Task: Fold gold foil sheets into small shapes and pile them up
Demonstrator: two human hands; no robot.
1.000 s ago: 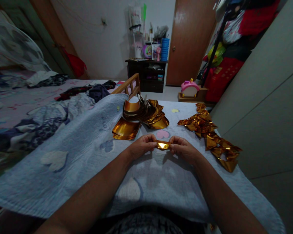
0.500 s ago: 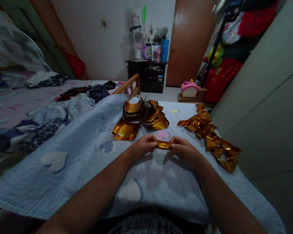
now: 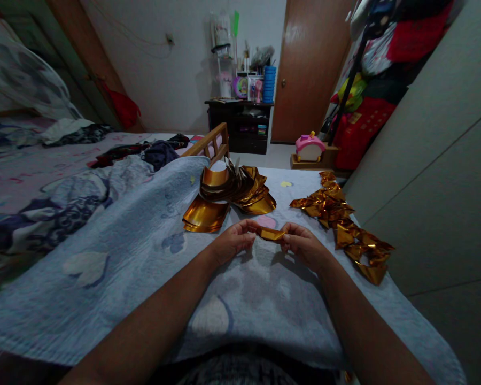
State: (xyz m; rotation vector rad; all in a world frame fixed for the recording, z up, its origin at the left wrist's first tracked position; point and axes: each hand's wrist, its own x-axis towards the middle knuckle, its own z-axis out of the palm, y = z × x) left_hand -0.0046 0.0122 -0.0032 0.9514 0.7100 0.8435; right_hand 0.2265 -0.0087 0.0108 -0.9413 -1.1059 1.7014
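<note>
A small folded strip of gold foil paper (image 3: 271, 233) spans the gap between my two hands, a little above the blanket. My right hand (image 3: 302, 243) pinches its right end between thumb and fingers. At the left end, the fingers of my left hand (image 3: 236, 239) are closed on the tip, with the thumb slightly lower. The strip tilts, its left end higher. Beyond my hands lies a fanned stack of gold foil sheets (image 3: 206, 214), some curled up. To the right, several folded gold foil pieces (image 3: 347, 224) lie in a loose heap.
A pale blue blanket (image 3: 144, 278) with heart prints covers the surface before me. A wooden bed rail (image 3: 208, 143) stands behind the stack. Clothes (image 3: 160, 155) lie on the bed at left, and a grey cabinet panel (image 3: 436, 176) rises close on the right.
The gold strip has tilted, its left end rising and its right end dropping slightly. My left thumb has shifted away from the strip's end. The view has moved slightly.
</note>
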